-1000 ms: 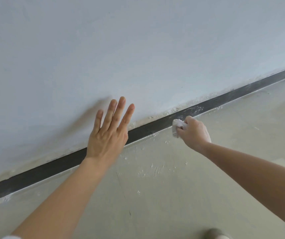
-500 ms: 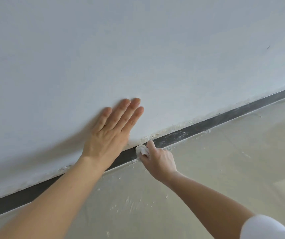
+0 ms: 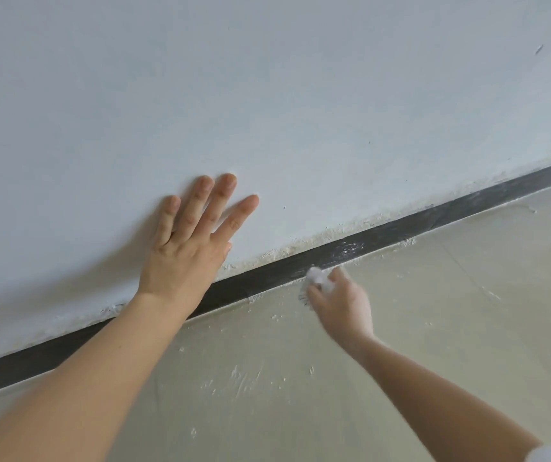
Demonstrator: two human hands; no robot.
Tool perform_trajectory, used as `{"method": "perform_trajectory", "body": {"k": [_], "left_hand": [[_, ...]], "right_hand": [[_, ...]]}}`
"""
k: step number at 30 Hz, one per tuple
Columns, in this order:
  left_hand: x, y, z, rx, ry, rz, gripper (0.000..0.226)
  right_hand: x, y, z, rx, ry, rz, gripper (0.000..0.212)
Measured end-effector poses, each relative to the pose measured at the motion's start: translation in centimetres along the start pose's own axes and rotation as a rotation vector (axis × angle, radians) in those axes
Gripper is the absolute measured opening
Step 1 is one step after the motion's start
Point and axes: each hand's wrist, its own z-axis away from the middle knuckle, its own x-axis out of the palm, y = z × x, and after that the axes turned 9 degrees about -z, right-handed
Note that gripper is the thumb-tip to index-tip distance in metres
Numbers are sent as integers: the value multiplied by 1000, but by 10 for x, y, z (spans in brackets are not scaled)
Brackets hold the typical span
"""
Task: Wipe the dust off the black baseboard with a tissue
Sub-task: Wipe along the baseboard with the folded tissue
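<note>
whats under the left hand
The open left hand lies flat on the white painted wall. Its wrist and forearm cross the black baseboard strip, hiding that stretch, so any dust there cannot be seen.

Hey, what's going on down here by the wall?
A person is cleaning the black baseboard where the wall meets the floor. The left hand rests flat on the wall, fingers straight. The right hand, blurred, grips a wadded white tissue at the baseboard's lower edge. White dust smears the strip just right of the tissue, and white crumbs lie along the wall joint and on the floor.
</note>
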Motion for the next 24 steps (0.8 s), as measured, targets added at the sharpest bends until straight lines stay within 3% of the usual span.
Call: {"method": "perform_trajectory", "body": {"k": [4,8,14,24], "left_hand": [[0,-1,0,22,-16,2,84],[-2,-2,1,39,-30,-11,85],[-2,-2,1,38,-34,-12,86],[-1,-3,1,41,-32,-5,83]], "right_hand": [[59,-16,29,-34,-278,-6,24],[103,-30,36,139,-318,-269,21],[91,-29,13,342,-131,-721,10],[17,15,-45,453,272,-819,4]]}}
